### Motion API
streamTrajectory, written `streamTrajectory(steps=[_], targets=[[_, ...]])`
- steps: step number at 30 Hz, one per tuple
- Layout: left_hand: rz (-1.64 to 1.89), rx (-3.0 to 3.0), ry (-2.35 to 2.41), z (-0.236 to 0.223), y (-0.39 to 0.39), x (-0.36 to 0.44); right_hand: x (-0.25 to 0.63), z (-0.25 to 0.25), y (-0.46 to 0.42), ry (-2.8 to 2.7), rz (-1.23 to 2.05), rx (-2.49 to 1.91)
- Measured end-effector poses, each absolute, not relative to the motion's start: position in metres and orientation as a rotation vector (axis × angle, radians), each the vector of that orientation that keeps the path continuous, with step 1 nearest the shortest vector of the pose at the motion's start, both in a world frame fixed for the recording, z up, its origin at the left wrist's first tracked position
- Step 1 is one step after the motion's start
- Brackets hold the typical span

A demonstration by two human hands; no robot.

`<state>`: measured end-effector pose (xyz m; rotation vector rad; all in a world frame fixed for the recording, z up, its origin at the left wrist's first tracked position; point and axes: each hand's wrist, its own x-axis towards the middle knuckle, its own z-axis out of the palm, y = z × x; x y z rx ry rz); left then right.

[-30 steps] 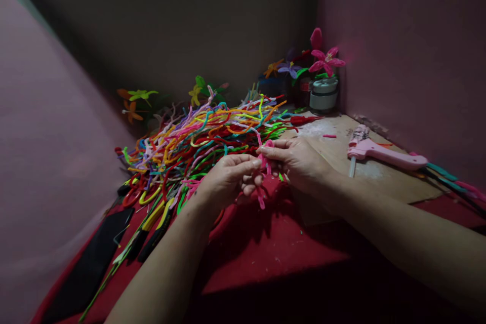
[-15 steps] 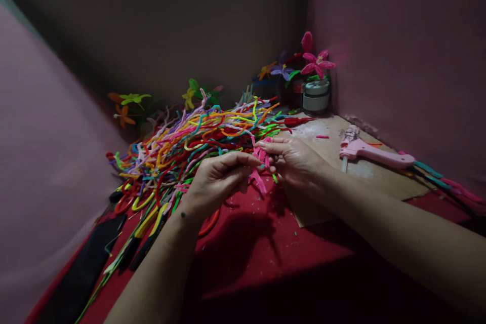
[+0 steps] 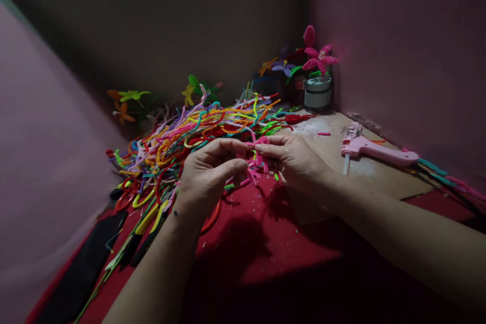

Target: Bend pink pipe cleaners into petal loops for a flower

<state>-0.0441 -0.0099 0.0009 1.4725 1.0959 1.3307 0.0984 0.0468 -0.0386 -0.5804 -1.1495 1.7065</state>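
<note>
Ideally steadied lightly: 1 pink fuzzy piece (image 3: 259, 160), pinched by the right hand (image 3: 299, 160); left hand (image 3: 205, 171) adjacent, grip indeterminate.

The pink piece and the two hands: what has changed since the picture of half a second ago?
The left hand has drawn back leftward, its fingers now wider apart; whether they hold the pink piece is unclear. The right hand still pinches it. The glue gun stays on the board.
</note>
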Motion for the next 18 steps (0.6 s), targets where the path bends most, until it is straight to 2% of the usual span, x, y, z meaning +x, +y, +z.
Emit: streamTrajectory(steps=[6,18], targets=[[1.575,1.659,1.389,-0.004,-0.014,-0.034,0.097,-0.040,0.043,-1.191,1.658,-0.621],[1.531,2.390,1.441,-0.019,-0.008,-0.040,0.096,-0.041,0.041,-1.207,1.647,-0.668]])
